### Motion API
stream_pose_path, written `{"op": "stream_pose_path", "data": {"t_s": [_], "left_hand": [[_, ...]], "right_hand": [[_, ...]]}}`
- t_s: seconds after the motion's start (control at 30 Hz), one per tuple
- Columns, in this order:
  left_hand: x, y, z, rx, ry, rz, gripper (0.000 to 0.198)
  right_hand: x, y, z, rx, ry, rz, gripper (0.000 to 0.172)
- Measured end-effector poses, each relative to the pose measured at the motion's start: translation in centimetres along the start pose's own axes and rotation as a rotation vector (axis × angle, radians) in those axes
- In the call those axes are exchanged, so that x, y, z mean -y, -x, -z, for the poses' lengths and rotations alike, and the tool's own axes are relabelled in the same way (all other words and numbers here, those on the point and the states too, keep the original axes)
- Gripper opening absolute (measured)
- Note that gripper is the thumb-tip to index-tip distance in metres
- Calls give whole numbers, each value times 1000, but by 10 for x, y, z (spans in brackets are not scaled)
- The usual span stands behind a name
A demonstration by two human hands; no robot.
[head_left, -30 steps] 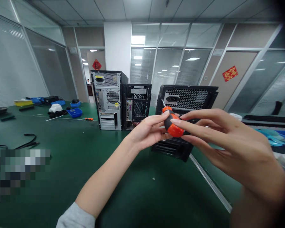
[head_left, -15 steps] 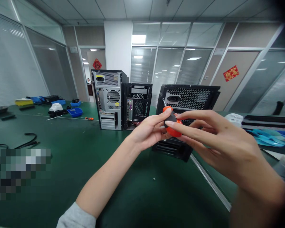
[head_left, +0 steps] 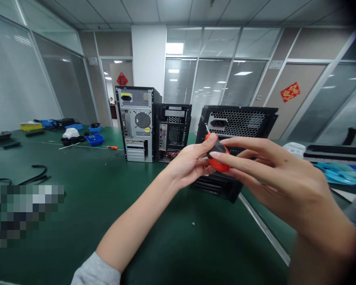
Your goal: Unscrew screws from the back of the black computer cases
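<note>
Both my hands meet in mid-air over the green table, on a stubby screwdriver [head_left: 218,156] with an orange and black handle. My left hand [head_left: 190,162] pinches the handle from the left. From the right, the fingertips of my right hand [head_left: 273,178] close on the same handle. The thin metal shaft points up and away, toward a black computer case [head_left: 240,122] lying just behind the hands, its honeycomb rear panel facing me.
A silver tower case [head_left: 136,124] and a black tower case [head_left: 173,132] stand at centre left on the green table [head_left: 112,206]. Blue trays [head_left: 94,139], a small screwdriver [head_left: 112,147] and cables [head_left: 35,174] lie at left. Blue items and a white object sit at right.
The view has shifted slightly. My right fingers have slid a little further over the orange handle; both hands stay on the screwdriver in front of the black case.
</note>
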State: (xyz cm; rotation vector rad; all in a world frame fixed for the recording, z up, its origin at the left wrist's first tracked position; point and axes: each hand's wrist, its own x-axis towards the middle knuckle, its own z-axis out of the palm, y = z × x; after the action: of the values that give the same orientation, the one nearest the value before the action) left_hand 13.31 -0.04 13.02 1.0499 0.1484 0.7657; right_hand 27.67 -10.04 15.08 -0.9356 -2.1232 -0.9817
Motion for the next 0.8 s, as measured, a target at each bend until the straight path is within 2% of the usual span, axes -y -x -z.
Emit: {"op": "stream_pose_path", "data": {"t_s": [0.4, 0.8], "left_hand": [[0, 0, 1, 3, -98, -20, 47], [-5, -1, 3, 27, 18, 40, 36]], "right_hand": [[1, -1, -1, -32, 26, -20, 34], [1, -3, -1, -67, 0, -11, 27]]}}
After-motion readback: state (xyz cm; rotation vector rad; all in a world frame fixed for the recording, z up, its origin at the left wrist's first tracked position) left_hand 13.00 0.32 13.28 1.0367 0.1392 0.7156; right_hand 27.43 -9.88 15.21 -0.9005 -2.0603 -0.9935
